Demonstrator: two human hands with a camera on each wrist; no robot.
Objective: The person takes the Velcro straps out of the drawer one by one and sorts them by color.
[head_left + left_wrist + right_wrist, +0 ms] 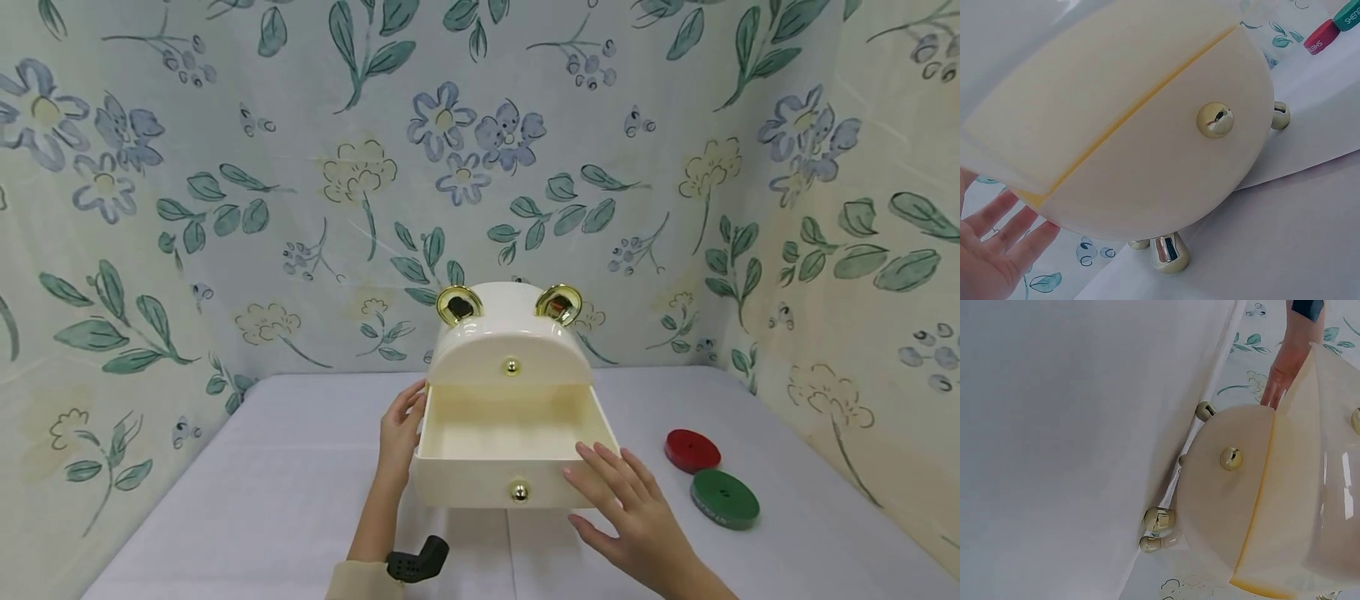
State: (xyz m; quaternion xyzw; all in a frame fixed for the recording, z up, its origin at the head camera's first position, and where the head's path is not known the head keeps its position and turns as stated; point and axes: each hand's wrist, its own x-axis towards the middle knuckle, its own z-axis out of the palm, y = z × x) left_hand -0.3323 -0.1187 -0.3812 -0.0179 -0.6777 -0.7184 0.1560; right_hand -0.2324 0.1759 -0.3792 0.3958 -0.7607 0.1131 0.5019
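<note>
My left hand (403, 429), its fingers straight and spread, touches the box's left side. Next comes the white box (510, 346) itself, between my hands on the table (300, 483), its drawer (465, 483) standing out toward me, a gold knob (519, 490) on the front. My right hand (633, 517) has its fingers extended, thumb apart, at the drawer's right front corner; I can't tell whether they touch. Farther right lie a red roll (692, 451) and, just beside it, a green roll (724, 499).
</note>
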